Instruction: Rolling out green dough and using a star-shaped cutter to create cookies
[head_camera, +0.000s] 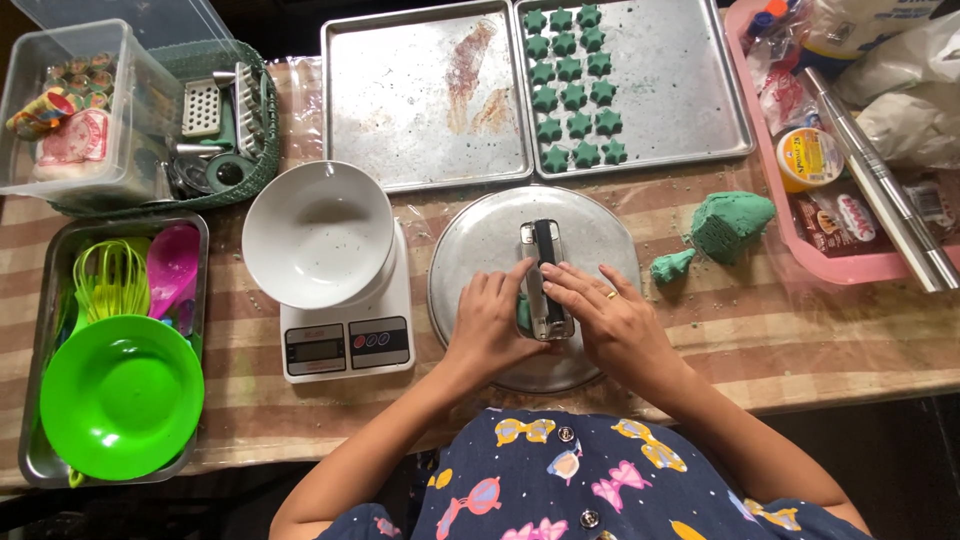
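My left hand (488, 322) and my right hand (610, 320) both press on a long metal press tool with a black centre (545, 270), which lies on a round metal plate (480, 245). A bit of green dough (523, 315) shows under the tool between my hands. To the right, on the table, sit a large lump of green dough (732, 225) and a small piece (672, 265). A baking tray (690, 90) behind holds several green star-shaped dough pieces (572, 95).
An unfilled, stained baking tray (425, 95) lies at the back. A white bowl (318, 232) stands on a kitchen scale (345, 345). At left are a metal tray with a green plate (122, 395) and utensils, and a clear box (80, 110). A pink tray (800, 245) holds packages and a metal rolling pin (880, 180).
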